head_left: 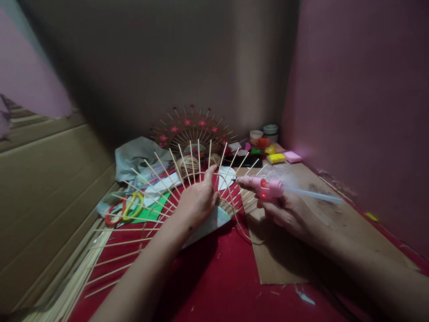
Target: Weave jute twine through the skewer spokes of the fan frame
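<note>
A half-round fan of thin wooden sticks [167,172] spreads over the red cloth, with a woven twine band [227,205] near its base and a pale panel [211,223] below. My left hand [198,201] lies over the fan, its fingers closed at a strand of twine [239,226] that crosses the sticks and loops down to the right. The exact grip is partly hidden. My right hand [288,213] is wrapped around a pink hot glue gun [271,188] with a red light lit. Its nozzle points left at the sticks, and a clear glue stick [315,195] protrudes behind.
Left of the fan lie scissors [115,213] and a green sheet [154,211]. Behind stand a twine ball [187,165], a finished flowered fan [192,121] and small tubs [270,130]. Cardboard [268,264] lies beneath my right hand; walls rise at the back and right.
</note>
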Demonstrator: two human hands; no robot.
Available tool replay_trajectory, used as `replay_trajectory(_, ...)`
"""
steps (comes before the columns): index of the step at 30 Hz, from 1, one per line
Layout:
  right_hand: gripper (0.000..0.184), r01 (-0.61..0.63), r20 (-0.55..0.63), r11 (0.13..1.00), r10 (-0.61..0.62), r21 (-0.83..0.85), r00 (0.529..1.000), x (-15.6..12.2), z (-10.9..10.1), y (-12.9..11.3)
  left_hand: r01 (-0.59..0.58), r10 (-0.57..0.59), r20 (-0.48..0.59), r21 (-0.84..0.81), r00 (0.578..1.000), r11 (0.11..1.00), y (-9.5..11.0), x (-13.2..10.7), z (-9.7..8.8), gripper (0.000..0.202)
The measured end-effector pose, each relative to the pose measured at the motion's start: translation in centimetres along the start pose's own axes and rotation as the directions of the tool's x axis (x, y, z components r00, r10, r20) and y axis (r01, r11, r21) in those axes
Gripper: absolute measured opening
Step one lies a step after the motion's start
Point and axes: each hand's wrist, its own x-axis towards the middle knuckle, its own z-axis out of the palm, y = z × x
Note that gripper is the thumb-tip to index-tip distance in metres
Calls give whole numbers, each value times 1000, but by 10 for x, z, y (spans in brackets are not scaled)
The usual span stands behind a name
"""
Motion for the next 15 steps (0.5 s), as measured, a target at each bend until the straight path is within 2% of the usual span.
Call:
replay_trajectory(5,53,-9,14,1000,9,-7,1000,0,1,0,-17,18,-30,35,999,999,-2,0,2,68)
replay_trajectory(15,52,-24,0,1000,24,10,1000,1,1,-2,-2,3,-16,7,1000,1000,0,0,0,66)
